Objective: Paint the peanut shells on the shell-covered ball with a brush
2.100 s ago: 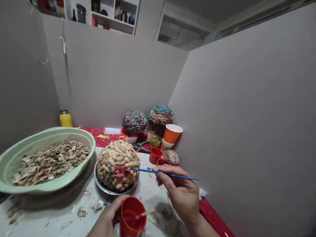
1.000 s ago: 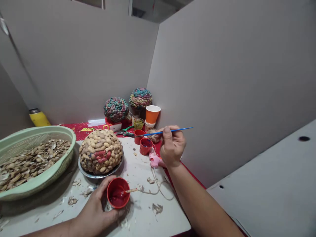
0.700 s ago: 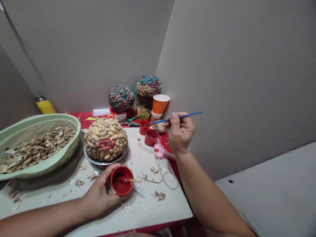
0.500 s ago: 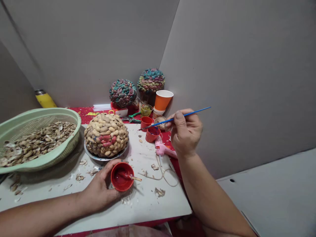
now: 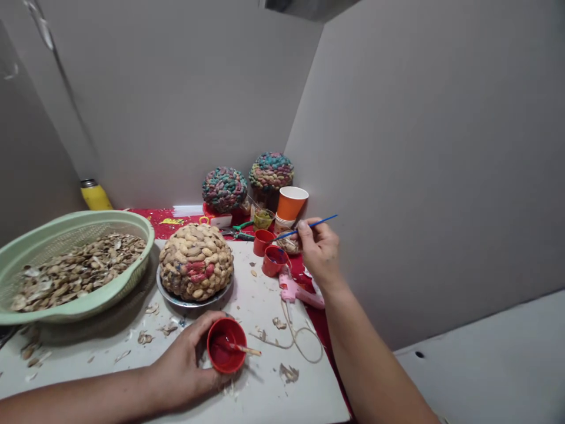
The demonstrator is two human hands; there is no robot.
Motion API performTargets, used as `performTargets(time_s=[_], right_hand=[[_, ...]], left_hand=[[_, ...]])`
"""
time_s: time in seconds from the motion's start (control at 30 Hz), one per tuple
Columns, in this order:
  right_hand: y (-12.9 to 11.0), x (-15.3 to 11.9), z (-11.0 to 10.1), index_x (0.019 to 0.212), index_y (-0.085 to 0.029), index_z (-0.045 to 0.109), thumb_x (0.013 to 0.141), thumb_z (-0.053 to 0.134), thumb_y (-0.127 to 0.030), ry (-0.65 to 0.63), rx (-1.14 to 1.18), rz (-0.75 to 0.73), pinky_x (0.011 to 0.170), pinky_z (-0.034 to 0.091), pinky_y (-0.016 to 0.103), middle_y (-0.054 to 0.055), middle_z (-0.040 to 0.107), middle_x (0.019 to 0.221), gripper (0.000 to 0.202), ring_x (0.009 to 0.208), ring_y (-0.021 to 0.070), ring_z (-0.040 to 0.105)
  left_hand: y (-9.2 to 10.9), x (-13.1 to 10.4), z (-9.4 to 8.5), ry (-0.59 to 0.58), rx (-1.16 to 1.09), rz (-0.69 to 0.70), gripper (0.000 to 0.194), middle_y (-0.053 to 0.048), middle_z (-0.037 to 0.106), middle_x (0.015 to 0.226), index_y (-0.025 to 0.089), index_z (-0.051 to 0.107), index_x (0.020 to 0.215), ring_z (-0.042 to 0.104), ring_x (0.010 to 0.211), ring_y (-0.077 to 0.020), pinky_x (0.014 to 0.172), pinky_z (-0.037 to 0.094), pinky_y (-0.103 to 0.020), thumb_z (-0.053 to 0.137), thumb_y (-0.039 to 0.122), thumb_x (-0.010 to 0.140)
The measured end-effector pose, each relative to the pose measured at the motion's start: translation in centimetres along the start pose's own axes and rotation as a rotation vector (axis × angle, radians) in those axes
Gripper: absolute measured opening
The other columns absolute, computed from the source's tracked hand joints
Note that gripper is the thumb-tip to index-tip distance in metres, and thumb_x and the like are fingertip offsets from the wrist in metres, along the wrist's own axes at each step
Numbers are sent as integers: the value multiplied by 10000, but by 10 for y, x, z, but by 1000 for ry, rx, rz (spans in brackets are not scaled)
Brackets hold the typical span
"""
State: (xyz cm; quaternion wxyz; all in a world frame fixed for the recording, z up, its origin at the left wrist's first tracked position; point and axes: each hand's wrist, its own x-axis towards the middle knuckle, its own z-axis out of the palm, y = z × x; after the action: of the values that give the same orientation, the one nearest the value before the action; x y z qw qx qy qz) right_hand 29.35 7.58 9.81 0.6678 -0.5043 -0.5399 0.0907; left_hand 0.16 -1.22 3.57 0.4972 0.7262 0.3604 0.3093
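My left hand (image 5: 188, 362) is wrapped round a small red cup (image 5: 226, 370) with reddish liquid in it. A thin wooden stick (image 5: 251, 350) leans out over the cup's rim. My right hand (image 5: 321, 250) pinches a slim blue paintbrush (image 5: 324, 219), its tip pointing left, close to the rim of another red cup (image 5: 262, 242); whether they touch I cannot tell. Just in front stands a red cup with dark blue paint (image 5: 273, 265). A ball covered in peanut shells (image 5: 197, 253), several of them painted red, rests on a metal plate (image 5: 185, 302).
A green basket of shells (image 5: 148, 235) stands at left. Two multicoloured shell balls (image 5: 225, 189), an orange paper cup (image 5: 291, 203) and green-handled pliers (image 5: 242, 231) are at the back. A pink glue gun (image 5: 295, 290) with its cord lies at right. Shell scraps litter the white board (image 5: 265, 391).
My right hand has moved the paintbrush lower and towards the far red cups. The camera view has tilted up, so the table sits lower. My left hand still holds its cup.
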Motion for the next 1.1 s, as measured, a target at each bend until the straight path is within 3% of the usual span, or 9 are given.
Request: performTargets(time_s=[0.2,0.6,0.87,1.1], right_hand=[[8,-2,-1,862,-215,631,946,593,-573,-51,-42,-12,545,502,275,-7,682,632,370,562,161,634],[8,7,-5,788,-228,618,906,640,-537,13,-156,-52,597,433,292,-11,643,608,332,565,168,589],[-1,0,-5,812,-225,609,874,670,-608,-31,122,45,478,457,244,-33,635,590,393,487,129,564],[-21,-13,3,765,-214,652,776,780,-651,-241,353,129,450,502,231,-15,665,605,455,476,123,595]], left_hand=[[-6,3,1,-13,27,18,463,-59,743,1141,220,652,1180,717,1062,-237,974,571,-339,836,276,759],[-2,6,0,23,94,27,473,-108,745,1159,207,648,1168,716,1086,-287,981,575,-396,821,362,757],[-6,3,4,-12,81,79,464,-53,740,1147,228,644,1180,718,1059,-238,961,569,-345,830,238,756],[-4,3,4,26,44,65,470,-70,741,1124,204,647,1156,710,1043,-252,954,566,-355,845,262,734]])
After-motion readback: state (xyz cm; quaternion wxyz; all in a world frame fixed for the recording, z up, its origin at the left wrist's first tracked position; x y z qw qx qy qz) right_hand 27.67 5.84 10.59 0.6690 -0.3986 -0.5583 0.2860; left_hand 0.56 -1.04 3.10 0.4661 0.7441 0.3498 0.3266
